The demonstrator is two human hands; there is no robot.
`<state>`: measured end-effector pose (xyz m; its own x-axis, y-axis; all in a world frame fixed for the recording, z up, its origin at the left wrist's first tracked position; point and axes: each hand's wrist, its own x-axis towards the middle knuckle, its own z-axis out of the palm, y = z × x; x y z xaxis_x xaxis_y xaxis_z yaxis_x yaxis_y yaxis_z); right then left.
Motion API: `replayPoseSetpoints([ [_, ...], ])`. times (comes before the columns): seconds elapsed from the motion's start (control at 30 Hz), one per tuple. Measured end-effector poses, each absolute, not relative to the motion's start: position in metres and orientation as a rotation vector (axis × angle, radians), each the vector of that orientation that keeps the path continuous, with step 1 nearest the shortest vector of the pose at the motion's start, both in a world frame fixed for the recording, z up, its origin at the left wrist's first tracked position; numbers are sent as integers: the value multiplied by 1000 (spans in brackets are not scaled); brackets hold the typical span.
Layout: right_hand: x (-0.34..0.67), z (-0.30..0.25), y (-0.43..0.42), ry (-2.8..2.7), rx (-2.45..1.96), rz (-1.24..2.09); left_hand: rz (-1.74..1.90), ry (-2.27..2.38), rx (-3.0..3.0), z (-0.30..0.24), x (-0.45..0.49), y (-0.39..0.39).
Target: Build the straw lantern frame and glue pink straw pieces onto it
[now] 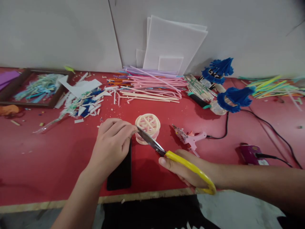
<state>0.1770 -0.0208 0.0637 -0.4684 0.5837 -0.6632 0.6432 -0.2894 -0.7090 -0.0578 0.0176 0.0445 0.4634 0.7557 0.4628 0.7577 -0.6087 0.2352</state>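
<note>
A pair of yellow-handled scissors (152, 142) is held in my right hand (190, 168), its blades pointing up and left. The blade tips reach the pinched fingertips of my left hand (114, 140), where whatever is between them is too small or hidden to name. Right beside those fingertips stands a small round cream and pink piece (148, 123) with crossed spokes on top, built from what look like fuzzy stems. The blades pass in front of its lower part. Beneath my left hand lies a black phone-like slab (120, 173).
A pink glue gun (189, 137) lies to the right, its cord trailing past a purple plugged block (252, 154). Behind are pink fuzzy stems (152, 83), blue-topped pieces (234, 98), white sheets (175, 41), scraps (91, 101) and a brown frame (26, 104). The table's edge (152, 194) is near.
</note>
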Motion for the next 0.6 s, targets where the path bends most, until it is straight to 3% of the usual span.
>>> replayPoseSetpoints([
  [0.43, 191, 53, -20, 1906, 1531, -1765, -917, -1515, -2548, 43, -72, 18],
  [0.6, 204, 53, -19, 2032, 1494, -1730, -704, -1615, -2461, 38, -108, 41],
])
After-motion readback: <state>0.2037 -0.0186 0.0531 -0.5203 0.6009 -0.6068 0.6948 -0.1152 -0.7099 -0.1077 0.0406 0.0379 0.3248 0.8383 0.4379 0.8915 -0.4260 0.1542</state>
